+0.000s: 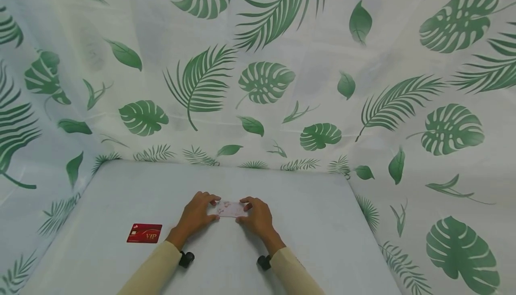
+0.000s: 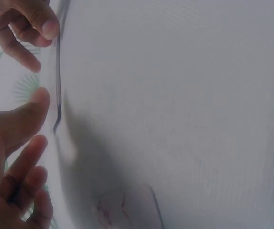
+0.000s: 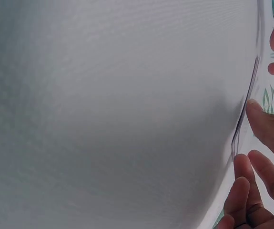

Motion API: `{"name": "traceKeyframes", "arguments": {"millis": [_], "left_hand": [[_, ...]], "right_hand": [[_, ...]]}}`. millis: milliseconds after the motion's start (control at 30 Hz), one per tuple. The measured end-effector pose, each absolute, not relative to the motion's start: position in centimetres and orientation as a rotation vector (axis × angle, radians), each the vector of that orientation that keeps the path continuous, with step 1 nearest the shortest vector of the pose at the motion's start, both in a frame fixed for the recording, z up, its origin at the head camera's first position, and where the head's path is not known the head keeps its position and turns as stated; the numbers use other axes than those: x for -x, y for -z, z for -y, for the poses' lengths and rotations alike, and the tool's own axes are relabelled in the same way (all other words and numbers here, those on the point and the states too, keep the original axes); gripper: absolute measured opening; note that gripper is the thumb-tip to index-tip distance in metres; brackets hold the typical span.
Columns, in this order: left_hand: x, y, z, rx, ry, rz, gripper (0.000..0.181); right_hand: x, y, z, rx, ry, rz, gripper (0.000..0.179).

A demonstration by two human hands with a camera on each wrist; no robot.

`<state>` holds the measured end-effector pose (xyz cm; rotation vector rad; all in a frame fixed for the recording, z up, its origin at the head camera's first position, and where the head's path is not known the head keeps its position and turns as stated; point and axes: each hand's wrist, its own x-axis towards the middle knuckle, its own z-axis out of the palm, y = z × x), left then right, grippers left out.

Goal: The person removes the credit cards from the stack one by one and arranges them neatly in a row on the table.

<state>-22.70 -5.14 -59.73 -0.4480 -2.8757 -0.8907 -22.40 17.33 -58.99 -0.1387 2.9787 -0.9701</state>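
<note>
A pale pink floral card (image 1: 230,209) is held by its two ends between my hands, over the middle of the white table. My left hand (image 1: 197,212) grips its left end, thumb at the near edge and forefinger at the far edge. At the opposite end my right hand (image 1: 258,216) holds it the same way. Both wrist views show the card edge-on as a thin dark line; whether it touches the table I cannot tell. A red VIP card (image 1: 144,233) lies flat to the left of my left forearm.
The white tabletop (image 1: 322,223) ends at a hanging cloth (image 1: 225,138) printed with green leaves, behind and on both sides. In the left wrist view, part of a pale card with reddish marks (image 2: 127,210) shows at the bottom edge. Each wrist wears a small black camera (image 1: 186,259).
</note>
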Motion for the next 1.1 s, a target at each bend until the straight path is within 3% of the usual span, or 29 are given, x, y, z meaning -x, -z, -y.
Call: {"name": "traceKeyframes", "arguments": {"millis": [1100], "left_hand": [[24.1, 60.1, 4.1, 0.474, 0.834, 2.942, 0.047]], "right_hand": [[23.8, 59.1, -17.5, 0.154, 0.923, -2.898, 0.046]]}}
